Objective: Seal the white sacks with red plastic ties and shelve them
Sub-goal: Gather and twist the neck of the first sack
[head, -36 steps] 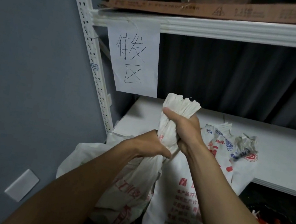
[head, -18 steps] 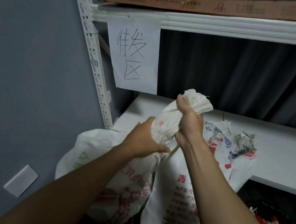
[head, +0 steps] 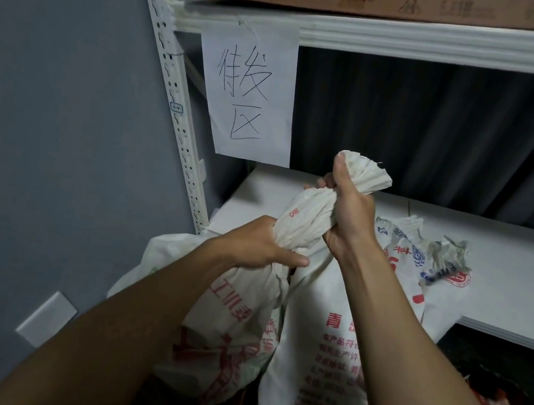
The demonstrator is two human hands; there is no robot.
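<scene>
A paper sign [head: 251,92] with handwritten black writing hangs from the shelf's left corner. The left hand [head: 261,244] and right hand [head: 347,211] both squeeze the woven white sack's [head: 308,215] twisted neck at the shelf [head: 509,266] edge.

One camera only, worn on my head, wide-angle. It looks forward and slightly down along my forearms, close in on my hands, toward the shelf [head: 508,273] straight ahead. The wall [head: 43,134] fills the left side, the upper shelf [head: 455,43] runs across the top, the frame edges bowed by the lens.
</scene>
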